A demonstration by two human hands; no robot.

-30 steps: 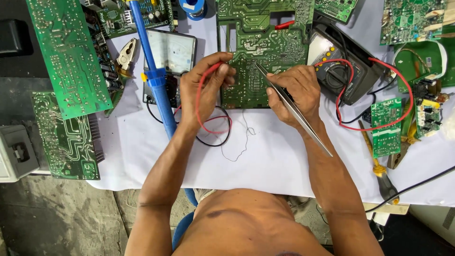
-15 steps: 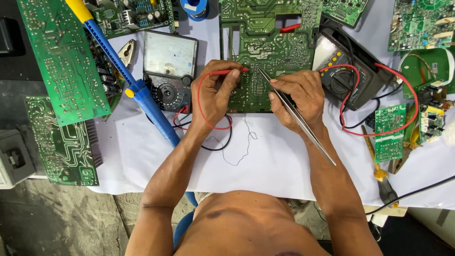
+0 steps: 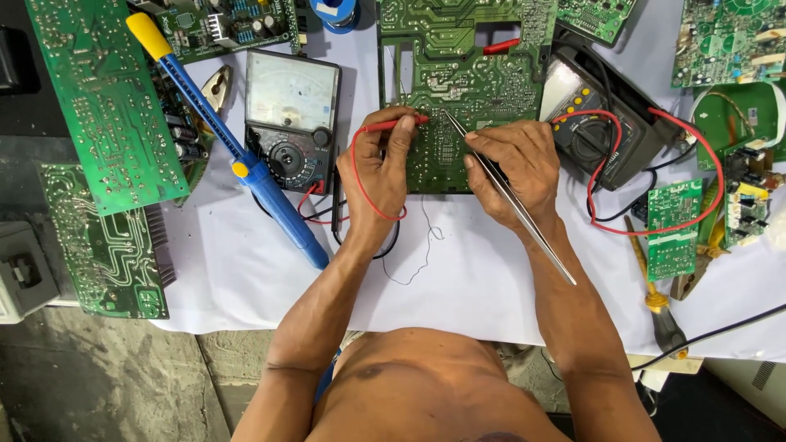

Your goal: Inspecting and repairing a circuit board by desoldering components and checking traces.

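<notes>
Little has shifted since the earlier frame: left hand pinches a red probe, right hand grips long steel tweezers, both touching the large green circuit board at upper centre.

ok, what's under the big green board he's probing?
The circuit board lies on the white sheet covering the table. Its right edge seems to overlap the black multimeter. The left hand and right hand cover its lower edge; anything beneath is hidden.
</notes>
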